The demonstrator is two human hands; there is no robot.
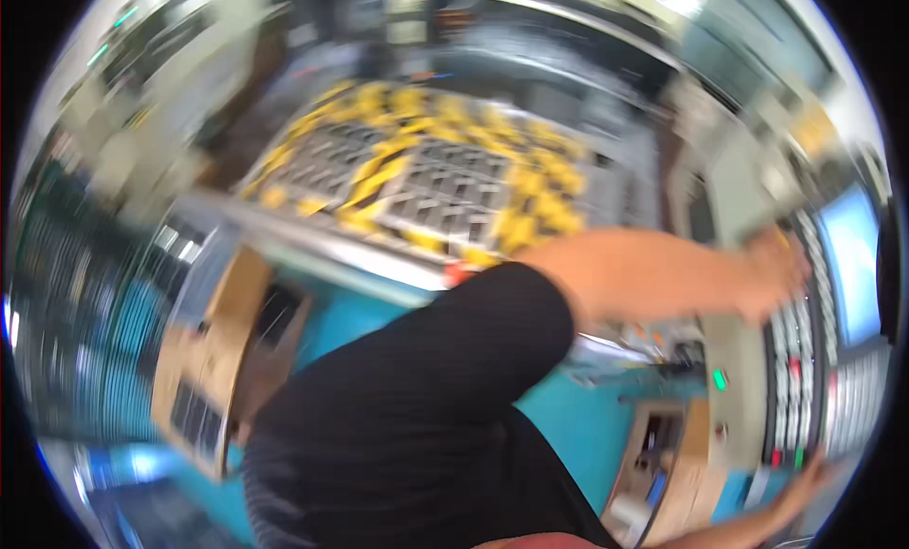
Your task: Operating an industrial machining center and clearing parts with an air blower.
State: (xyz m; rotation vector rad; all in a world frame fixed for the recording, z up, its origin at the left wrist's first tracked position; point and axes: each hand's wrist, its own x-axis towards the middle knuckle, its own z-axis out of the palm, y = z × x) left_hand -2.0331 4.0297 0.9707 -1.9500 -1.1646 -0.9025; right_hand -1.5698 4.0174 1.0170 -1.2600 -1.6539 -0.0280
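Teal floor (578, 426) partly behind sleeve (407, 398); boxes (237, 312), control panel (793, 364)

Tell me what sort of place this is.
Probably a machine shop or factory floor: a control panel with a lit screen stands at right, and yellow-and-black striped tape borders two gridded blocks.

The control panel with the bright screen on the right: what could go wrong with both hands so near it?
The left hand is close to the rows of pale keys beside the screen, so a finger might press the wrong one. The right hand is near a green button and a red button, so it could perhaps brush one by accident; blur hides whether it touches anything.
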